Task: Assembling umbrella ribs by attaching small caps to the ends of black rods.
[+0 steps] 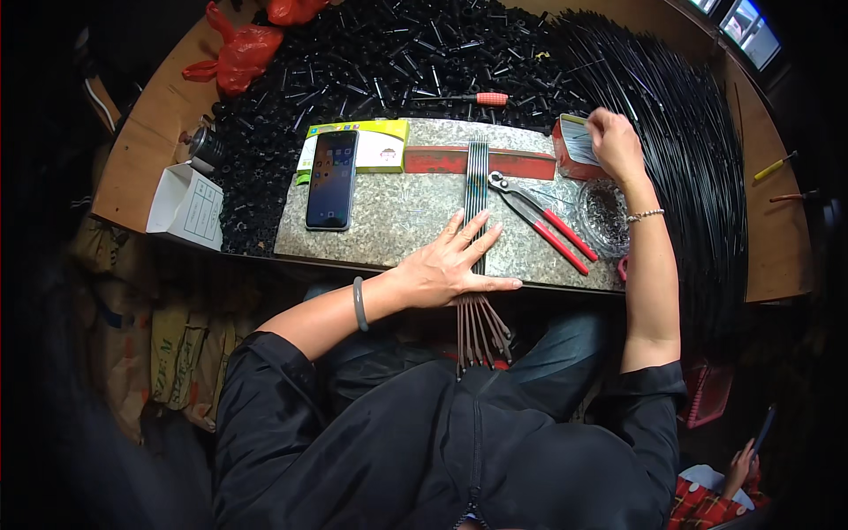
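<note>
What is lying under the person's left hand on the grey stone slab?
Under the left hand lies a row of thin dark metal rods on the grey speckled stone slab. The rods' middle part is covered by it.

light: bright on bench, dim below | edges: fisheye bend, dark vignette | focus: sharp ctr

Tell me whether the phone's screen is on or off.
On. The phone lies face up on the metal work plate, and its screen glows with rows of small coloured icons.

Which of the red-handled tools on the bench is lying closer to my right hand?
The red-handled pliers, lying on the speckled slab just below your right hand. The other one, the red-handled screwdriver, lies farther back on the heap of black parts.
</note>
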The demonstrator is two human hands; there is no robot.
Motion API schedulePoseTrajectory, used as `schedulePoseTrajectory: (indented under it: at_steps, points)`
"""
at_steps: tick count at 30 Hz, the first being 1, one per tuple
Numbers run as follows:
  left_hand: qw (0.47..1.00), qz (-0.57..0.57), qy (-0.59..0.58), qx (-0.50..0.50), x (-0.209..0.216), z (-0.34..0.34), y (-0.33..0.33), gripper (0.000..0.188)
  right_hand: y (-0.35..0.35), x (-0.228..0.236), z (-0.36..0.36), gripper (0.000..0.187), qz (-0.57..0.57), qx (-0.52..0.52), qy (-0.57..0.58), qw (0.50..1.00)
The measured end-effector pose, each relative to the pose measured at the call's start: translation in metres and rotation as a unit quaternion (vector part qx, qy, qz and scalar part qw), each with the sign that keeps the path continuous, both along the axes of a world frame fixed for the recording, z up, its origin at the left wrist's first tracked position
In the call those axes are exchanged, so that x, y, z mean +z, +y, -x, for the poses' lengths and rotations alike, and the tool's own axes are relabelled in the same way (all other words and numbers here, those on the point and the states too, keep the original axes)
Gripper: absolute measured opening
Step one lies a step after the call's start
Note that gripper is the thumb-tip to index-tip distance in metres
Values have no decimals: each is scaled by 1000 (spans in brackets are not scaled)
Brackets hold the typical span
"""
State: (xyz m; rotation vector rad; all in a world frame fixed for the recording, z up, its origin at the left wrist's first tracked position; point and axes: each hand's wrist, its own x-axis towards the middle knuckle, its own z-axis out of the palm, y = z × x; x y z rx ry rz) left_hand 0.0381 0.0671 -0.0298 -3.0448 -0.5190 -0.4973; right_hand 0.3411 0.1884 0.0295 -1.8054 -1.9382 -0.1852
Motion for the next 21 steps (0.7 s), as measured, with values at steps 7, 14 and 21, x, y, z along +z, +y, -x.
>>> schedulePoseTrajectory:
  at_steps: [7,14,21]
  points:
    - [1000,3,10,7,0,4,0,65,13,-18,76,17,143,180,196,953]
    - [1000,-19,17,4,0,2,1,61,27,-47,84,18,202,136,216,945]
    - [1000,-12,7,5,-1,2,1,59,31,-51,85,20,208,146,218,942]
